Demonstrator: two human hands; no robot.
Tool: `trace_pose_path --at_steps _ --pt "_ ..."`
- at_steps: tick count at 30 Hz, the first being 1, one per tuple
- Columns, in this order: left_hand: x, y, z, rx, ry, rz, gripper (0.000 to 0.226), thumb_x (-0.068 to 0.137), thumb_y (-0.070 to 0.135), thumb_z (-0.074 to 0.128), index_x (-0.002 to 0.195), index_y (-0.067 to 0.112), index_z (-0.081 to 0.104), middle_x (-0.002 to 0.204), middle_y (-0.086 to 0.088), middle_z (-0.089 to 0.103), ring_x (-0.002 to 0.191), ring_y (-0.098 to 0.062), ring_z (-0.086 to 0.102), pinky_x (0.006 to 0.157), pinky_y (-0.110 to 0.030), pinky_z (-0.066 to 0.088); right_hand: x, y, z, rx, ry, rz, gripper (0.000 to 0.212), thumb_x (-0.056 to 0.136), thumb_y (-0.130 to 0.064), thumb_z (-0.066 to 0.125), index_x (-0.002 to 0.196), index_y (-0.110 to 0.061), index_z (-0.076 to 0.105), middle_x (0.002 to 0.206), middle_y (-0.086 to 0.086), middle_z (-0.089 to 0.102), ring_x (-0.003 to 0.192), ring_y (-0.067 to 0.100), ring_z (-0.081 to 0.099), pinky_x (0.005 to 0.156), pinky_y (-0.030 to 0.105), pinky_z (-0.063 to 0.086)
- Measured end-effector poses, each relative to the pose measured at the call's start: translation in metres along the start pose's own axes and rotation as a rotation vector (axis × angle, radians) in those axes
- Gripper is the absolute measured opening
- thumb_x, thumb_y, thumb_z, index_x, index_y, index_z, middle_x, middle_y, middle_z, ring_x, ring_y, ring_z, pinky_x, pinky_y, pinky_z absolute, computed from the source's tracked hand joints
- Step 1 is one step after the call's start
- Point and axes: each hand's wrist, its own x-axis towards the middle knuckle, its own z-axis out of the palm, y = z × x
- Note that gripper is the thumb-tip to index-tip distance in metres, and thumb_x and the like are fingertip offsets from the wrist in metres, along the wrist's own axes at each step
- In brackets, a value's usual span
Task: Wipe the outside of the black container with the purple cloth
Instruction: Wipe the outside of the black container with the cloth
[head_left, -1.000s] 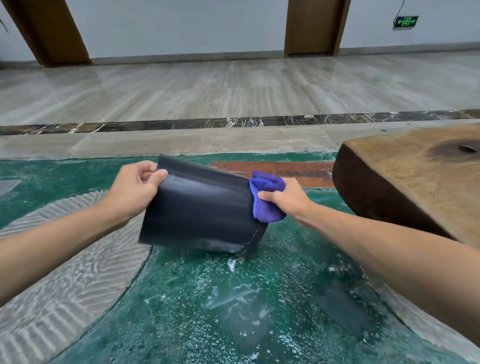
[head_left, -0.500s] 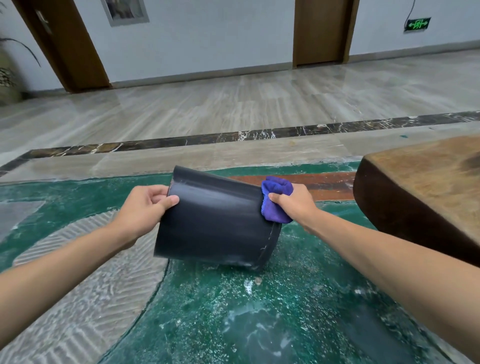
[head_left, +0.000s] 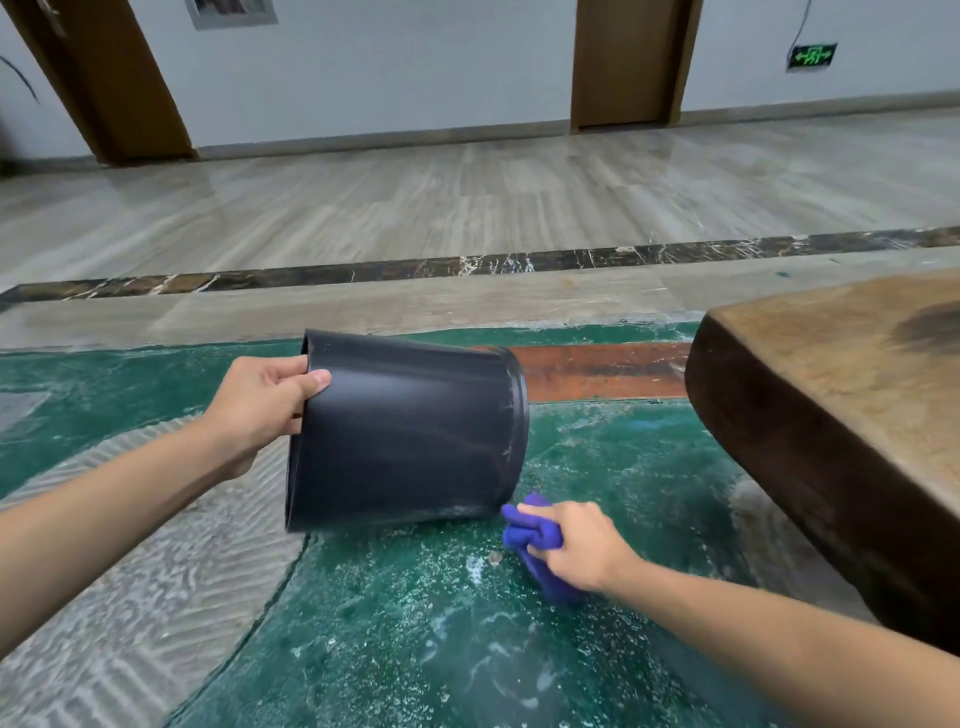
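Observation:
The black container (head_left: 405, 431) is a round plastic bin held on its side above the floor, its open mouth to the left and its base to the right. My left hand (head_left: 260, 405) grips the rim at the mouth, thumb on the outside wall. My right hand (head_left: 576, 545) holds the bunched purple cloth (head_left: 530, 535) just below the container's lower right edge, near the base. The cloth touches or nearly touches that bottom corner; I cannot tell which.
A thick dark wooden slab (head_left: 831, 415) juts in from the right, close to my right forearm. Below lies a green and grey patterned floor (head_left: 415, 649) with white specks. Beige tiles, two wooden doors and a green exit sign are further back.
My right hand has carried the purple cloth from the top of the container's base end down to its lower right edge. The left hand keeps its grip on the rim.

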Motion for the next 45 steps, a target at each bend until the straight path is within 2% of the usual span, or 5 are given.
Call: trace_pose_path --at_steps 11,15,21,34,45 --pt "-0.022 0.016 0.008 -0.079 -0.158 0.016 0.026 0.098 0.010 0.055 0.115 0.021 0.073 0.104 0.005 0.078 0.084 -0.001 0.072 0.071 -0.025 0.060 -0.005 0.004 -0.048 0.329 0.418 0.145 0.005 0.090 -0.040 0.071 0.086 -0.042 0.072 0.080 -0.011 0.073 0.095 0.022 0.070 0.072 0.025 0.043" --pt "-0.029 0.027 0.017 -0.029 -0.237 -0.032 0.028 0.100 0.020 0.053 0.123 0.022 0.070 0.103 0.001 0.075 0.089 -0.015 0.068 0.091 -0.037 0.057 -0.014 -0.016 -0.067 0.317 0.576 0.084 0.029 0.093 -0.043 0.068 0.114 -0.025 0.076 0.126 0.002 0.072 0.124 0.029 0.062 0.096 0.031 0.046" --pt "-0.040 0.038 0.036 0.119 -0.329 0.069 0.022 0.099 0.017 0.055 0.110 0.008 0.072 0.088 -0.006 0.060 0.074 -0.009 0.053 0.075 -0.026 0.059 -0.045 -0.085 -0.076 0.298 0.668 -0.404 0.045 0.097 -0.027 0.068 0.116 -0.067 0.058 0.110 -0.055 0.057 0.112 -0.026 0.053 0.090 -0.004 0.033" --pt "-0.061 0.043 0.057 0.512 -0.475 0.575 0.019 0.089 0.010 0.054 0.102 0.022 0.059 0.069 -0.007 0.051 0.053 -0.021 0.045 0.058 -0.027 0.039 -0.026 -0.176 -0.061 0.670 0.763 -0.162 0.020 0.093 -0.035 0.063 0.112 -0.031 0.071 0.105 -0.011 0.076 0.106 0.015 0.067 0.089 0.028 0.049" --pt "-0.107 0.054 0.058 0.926 -0.770 0.895 0.071 0.094 0.014 0.048 0.150 0.046 0.019 0.081 -0.002 0.058 0.079 -0.023 0.048 0.075 -0.040 0.045 0.009 -0.122 -0.152 0.668 0.267 0.234 0.026 0.080 -0.032 0.074 0.087 -0.009 0.063 0.072 0.011 0.066 0.059 0.023 0.058 0.056 0.026 0.040"
